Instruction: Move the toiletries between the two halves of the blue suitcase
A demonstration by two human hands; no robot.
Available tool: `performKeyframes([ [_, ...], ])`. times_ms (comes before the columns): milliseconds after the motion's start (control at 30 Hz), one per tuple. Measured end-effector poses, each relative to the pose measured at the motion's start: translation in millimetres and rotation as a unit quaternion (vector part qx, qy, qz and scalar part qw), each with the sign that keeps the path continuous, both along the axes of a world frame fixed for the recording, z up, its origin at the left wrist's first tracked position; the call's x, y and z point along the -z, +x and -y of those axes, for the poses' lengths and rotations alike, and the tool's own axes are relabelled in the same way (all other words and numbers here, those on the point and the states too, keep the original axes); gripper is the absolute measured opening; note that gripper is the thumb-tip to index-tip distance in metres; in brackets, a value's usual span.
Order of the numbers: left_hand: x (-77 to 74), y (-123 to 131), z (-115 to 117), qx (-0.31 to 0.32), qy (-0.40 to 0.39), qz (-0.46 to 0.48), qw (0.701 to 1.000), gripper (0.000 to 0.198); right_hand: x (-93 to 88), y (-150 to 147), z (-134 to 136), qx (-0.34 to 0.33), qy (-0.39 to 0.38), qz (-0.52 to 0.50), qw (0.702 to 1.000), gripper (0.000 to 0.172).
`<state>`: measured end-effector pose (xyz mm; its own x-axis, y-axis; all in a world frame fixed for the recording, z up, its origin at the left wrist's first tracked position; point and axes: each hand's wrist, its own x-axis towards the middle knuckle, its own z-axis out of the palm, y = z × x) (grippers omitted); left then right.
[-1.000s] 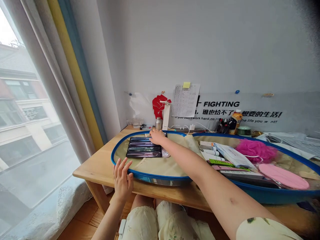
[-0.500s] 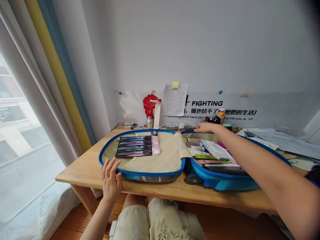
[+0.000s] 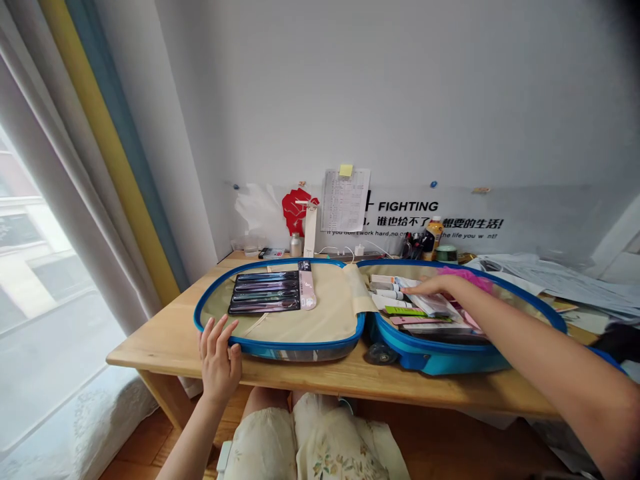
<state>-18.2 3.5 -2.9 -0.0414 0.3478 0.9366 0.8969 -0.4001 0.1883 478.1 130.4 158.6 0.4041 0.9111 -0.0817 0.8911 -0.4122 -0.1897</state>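
Note:
An open blue suitcase (image 3: 300, 351) lies on the table, its two halves side by side. My left hand (image 3: 219, 353) rests on the front left rim of the left half, fingers spread. A pack of toothbrushes (image 3: 267, 292) with a pink card end lies in that half on the beige lining. Over the right half, my right hand (image 3: 434, 287) reaches in, fingers stretched out at a white packet (image 3: 433, 306) and small white tubes (image 3: 390, 294). Green and pink flat packs (image 3: 406, 311) lie in front of it. Bright pink mesh (image 3: 469, 279) shows behind my forearm.
The wooden table (image 3: 150, 333) stands against a wall. Along its back are a metal bottle (image 3: 295, 245), a white charger (image 3: 359, 250), pens (image 3: 413, 247) and an orange drink bottle (image 3: 433, 237). Papers (image 3: 540, 277) are heaped at the right. A curtain (image 3: 100, 133) hangs left.
My right hand has moved from the back rim of the suitcase's right half down to the things inside. My left hand stays on the front left rim. The view has shifted slightly.

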Motion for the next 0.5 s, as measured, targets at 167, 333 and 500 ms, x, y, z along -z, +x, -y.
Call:
performKeyframes([
  [167, 0.6, 0.2, 0.3, -0.005, -0.009, 0.008, 1.000, 0.040, -0.8, -4.0, 0.0, 0.003, -0.089, -0.045, 0.995, 0.044],
  [333, 2.5, -0.4, 0.0, -0.008, -0.022, 0.017, 1.000, 0.042, -4.5, -0.1, 1.6, 0.020, -0.106, -0.067, 0.992, 0.044],
  [500, 2.9, -0.5, -0.5, -0.010, -0.016, 0.010, 1.000, 0.041, -9.4, -1.6, 6.6, 0.023, -0.094, -0.068, 0.993, 0.045],
])
